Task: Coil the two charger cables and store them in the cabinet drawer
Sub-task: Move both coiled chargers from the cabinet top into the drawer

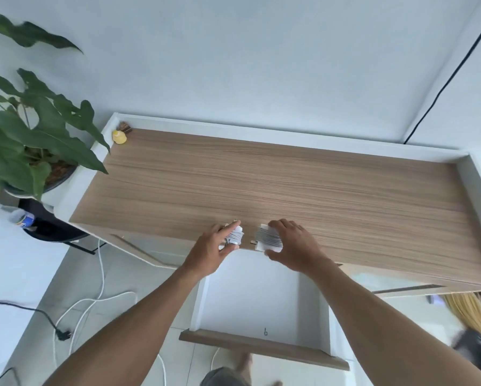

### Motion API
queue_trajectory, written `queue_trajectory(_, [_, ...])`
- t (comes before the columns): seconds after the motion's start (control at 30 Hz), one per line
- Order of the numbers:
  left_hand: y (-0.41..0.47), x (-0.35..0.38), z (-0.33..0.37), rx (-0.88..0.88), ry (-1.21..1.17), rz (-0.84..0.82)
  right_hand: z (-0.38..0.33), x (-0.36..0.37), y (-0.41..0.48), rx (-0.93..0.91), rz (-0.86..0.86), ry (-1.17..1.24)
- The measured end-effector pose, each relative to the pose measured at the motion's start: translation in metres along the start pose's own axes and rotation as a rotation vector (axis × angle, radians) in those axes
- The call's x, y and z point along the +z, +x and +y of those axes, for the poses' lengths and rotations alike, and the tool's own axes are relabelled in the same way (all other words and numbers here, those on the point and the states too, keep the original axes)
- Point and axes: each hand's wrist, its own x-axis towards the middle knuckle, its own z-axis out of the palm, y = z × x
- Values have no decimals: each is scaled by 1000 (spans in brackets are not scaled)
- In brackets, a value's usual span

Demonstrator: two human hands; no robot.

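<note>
Wooden cabinet top [289, 176]: two tightly coiled chargers [267, 236].

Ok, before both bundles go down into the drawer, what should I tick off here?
1. Drawer pulled open below the hands: ok.
2. Drawer floor bare where visible: ok.
3. Left hand gripping the left coiled cable: ok.
4. Right hand gripping the right coiled charger cable: ok.
5. Loose ends tucked in: cannot tell.
6. Both bundles past the cabinet top edge: not ok, mostly above the top.
</note>
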Motion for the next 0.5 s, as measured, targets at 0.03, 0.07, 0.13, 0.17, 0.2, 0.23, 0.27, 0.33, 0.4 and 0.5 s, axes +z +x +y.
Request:
queue_trajectory(0.03, [-10, 9, 2, -9, -13, 3, 2, 5, -12, -15, 4, -15])
queue_trajectory(0.07, [-22, 19, 4, -28, -34, 4, 5, 11, -27, -29, 7, -33])
queue_trajectory(0.13, [-44, 40, 3, -73, -71, -2, 12, 29, -53, -26, -3, -28])
queue_trajectory(0.17, [-55, 51, 0, -98, -74, -14, 15, 39, -65, -9, -15, -8])
queue_trajectory(0.2, [-62, 61, -2, -123, -67, -30, 17, 48, -74, 8, -33, 8])
queue_trajectory(0.23, [-70, 72, -5, -148, -56, -55, 20, 58, -83, 24, -56, 16])
queue_trajectory(0.27, [-75, 83, -8, -170, -49, -79, 23, 67, -89, 38, -75, 20])
queue_trajectory(0.33, [-82, 104, -15, -206, -26, -133, 25, 85, -99, 69, -102, 36])
queue_trajectory(0.4, [-84, 122, -21, -226, 1, -167, 26, 101, -103, 104, -111, 61])
queue_trajectory(0.5, [-76, 146, -28, -215, 15, -173, 30, 124, -100, 136, -114, 87])
